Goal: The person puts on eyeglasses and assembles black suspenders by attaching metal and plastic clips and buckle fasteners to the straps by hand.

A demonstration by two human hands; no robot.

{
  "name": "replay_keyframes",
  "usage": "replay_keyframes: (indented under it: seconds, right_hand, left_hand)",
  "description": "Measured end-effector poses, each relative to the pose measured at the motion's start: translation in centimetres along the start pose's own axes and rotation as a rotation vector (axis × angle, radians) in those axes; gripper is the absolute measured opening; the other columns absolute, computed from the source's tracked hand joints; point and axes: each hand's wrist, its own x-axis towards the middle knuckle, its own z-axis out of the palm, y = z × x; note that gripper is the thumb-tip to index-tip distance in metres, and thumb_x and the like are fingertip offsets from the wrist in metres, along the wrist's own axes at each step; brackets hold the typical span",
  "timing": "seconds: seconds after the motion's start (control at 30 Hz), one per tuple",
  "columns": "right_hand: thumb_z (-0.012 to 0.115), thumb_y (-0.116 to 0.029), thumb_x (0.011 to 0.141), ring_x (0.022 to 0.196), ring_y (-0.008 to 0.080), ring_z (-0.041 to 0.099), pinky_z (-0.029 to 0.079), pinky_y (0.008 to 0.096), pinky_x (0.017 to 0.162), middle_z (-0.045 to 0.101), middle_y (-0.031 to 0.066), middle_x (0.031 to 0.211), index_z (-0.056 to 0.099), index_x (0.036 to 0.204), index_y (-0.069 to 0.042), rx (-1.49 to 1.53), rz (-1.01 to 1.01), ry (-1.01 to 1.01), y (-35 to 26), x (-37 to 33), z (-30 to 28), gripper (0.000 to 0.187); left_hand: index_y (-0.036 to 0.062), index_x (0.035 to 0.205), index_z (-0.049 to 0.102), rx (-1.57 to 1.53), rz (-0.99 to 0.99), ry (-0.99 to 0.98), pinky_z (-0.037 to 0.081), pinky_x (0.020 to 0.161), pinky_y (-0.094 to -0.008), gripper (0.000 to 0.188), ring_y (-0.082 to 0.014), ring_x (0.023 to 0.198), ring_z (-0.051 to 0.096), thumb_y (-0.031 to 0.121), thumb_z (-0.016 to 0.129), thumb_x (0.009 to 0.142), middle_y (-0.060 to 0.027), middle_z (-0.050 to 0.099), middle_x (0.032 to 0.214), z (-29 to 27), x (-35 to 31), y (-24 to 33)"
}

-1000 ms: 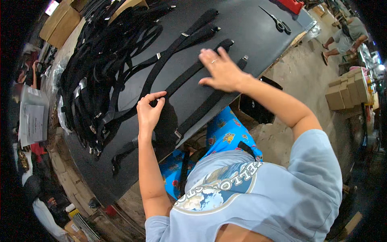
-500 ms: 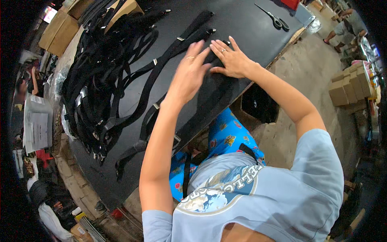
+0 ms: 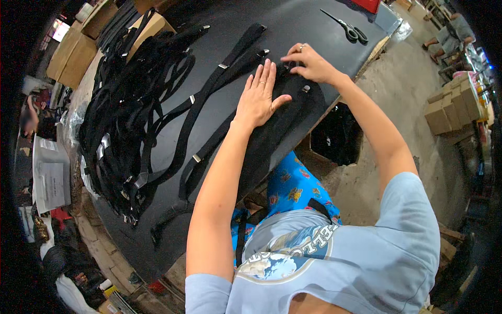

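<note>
Black elastic suspenders with silvery metal clips and slides lie on the dark table. My left hand (image 3: 257, 103) rests flat, fingers straight and thumb out, on a suspender strap (image 3: 213, 140) that runs down toward the near left. Just right of it, my right hand (image 3: 312, 64) has its fingers bent, closed at the far end of the suspenders; the fingertips partly hide what they pinch. A metal clip (image 3: 306, 89) lies below the right hand. Left of my hands, another pair of suspenders (image 3: 209, 83) stretches lengthwise across the table.
A large tangled heap of black suspenders (image 3: 117, 112) covers the table's left side. Black-handled scissors (image 3: 351, 32) lie at the far right, near a red item (image 3: 367, 4). Cardboard boxes (image 3: 70, 55) stand at the far left. An open box (image 3: 334, 133) sits below the table's right edge.
My right hand has gone from lying flat to bent fingers and shifted slightly right. My left hand has moved nearer and flattened on the strap, apart from the right.
</note>
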Motion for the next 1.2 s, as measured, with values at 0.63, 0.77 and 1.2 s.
replay_keyframes:
  seconds: [0.63, 0.77, 1.2]
  right_hand:
    - [0.063, -0.001, 0.081, 0.097, 0.0314, 0.053, 0.043, 0.0408, 0.09, 0.056, 0.0107, 0.091, 0.059, 0.092, -0.002, -0.045, -0.33, -0.115, 1.3, 1.6, -1.9, 0.012]
    - [0.062, 0.0, 0.08, 0.098, 0.0312, 0.054, 0.042, 0.0412, 0.091, 0.056, 0.0109, 0.089, 0.059, 0.091, -0.002, -0.142, -0.362, -0.184, 1.0, 1.5, -2.3, 0.012]
    - [0.053, 0.005, 0.077, 0.119, 0.0394, 0.051, 0.039, 0.0441, 0.103, 0.056, 0.0189, 0.129, 0.06, 0.121, -0.005, -0.045, -0.114, -0.132, -4.2, 0.4, 0.2, 0.046]
  left_hand:
    - [0.026, 0.149, 0.03, 0.06, -0.047, 0.026, 0.019, 0.116, -0.047, 0.068, -0.0335, 0.144, 0.02, 0.063, 0.038, 0.093, -0.0156, 0.023, 0.156, 0.5, 0.1, 0.5]
    - [0.0276, 0.148, 0.033, 0.088, -0.054, 0.025, 0.02, 0.116, -0.0471, 0.065, -0.0338, 0.144, 0.02, 0.062, 0.037, 0.093, -0.0149, 0.023, 0.156, 0.6, 0.0, 0.5]
    - [0.0216, 0.143, 0.042, 0.151, -0.055, 0.181, 0.028, 0.111, -0.0495, 0.065, -0.0348, 0.138, 0.031, 0.059, 0.047, 0.09, -0.0153, 0.034, 0.15, 2.0, -0.5, -0.3]
